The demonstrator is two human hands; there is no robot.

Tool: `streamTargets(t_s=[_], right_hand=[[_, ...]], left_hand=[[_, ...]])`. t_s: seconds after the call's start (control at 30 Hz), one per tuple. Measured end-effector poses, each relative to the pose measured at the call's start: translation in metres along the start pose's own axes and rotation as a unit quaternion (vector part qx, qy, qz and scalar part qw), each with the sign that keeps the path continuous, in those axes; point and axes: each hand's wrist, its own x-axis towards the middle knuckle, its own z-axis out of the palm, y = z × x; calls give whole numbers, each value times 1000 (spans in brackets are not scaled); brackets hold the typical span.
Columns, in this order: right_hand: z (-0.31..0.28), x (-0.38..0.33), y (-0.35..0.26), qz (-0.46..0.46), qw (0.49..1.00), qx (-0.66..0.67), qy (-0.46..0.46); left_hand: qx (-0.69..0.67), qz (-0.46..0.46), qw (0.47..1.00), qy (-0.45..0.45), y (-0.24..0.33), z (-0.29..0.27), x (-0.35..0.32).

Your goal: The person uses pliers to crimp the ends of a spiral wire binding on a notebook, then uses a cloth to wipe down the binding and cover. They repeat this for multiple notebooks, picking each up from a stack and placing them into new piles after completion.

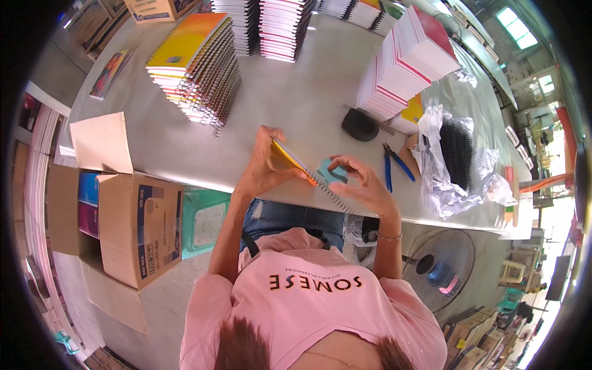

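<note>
My left hand (pixel 264 165) is closed on a notebook (pixel 287 155) with a yellow and orange cover, held tilted above the table's near edge. A thin metal spiral wire (pixel 327 192) runs along the notebook's edge, its loose end sticking out toward me. Beside that wire, my right hand (pixel 365 185) curls thumb and fingers around a small teal piece (pixel 329 169), whose kind I cannot make out. Blue-handled cutting pliers (pixel 398 168) lie on the table right of my right hand. Behind it sits a black rounded object (pixel 360 125) with a wire coil by it.
A tall stack of spiral notebooks (pixel 194 68) stands at the left, with more stacks (pixel 283 28) behind. White-paged book blocks (pixel 394 74) are piled at the right. Black coils (pixel 456 151) lie in crumpled wrapping. An open carton (pixel 140 228) and a fan (pixel 439 269) flank me below the table (pixel 277 92).
</note>
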Motion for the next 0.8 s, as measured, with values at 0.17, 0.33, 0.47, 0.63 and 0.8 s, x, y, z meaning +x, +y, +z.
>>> streamTargets(t_s=[0.17, 0.33, 0.47, 0.63, 0.8], right_hand=[[3, -3, 3, -17, 991, 133, -19], [4, -5, -10, -45, 997, -66, 20], [5, -1, 0, -32, 997, 70, 5], [10, -2, -22, -50, 996, -69, -1], [6, 8, -19, -36, 998, -58, -1]], left_hand=[[-43, -13, 999, 10, -5, 1, -6], [-77, -71, 994, -6, 2, -2, -1], [-86, -109, 990, -33, 8, -4, -3], [-100, -98, 990, -28, 4, -6, 0], [-103, -103, 989, -32, 5, -5, -1]])
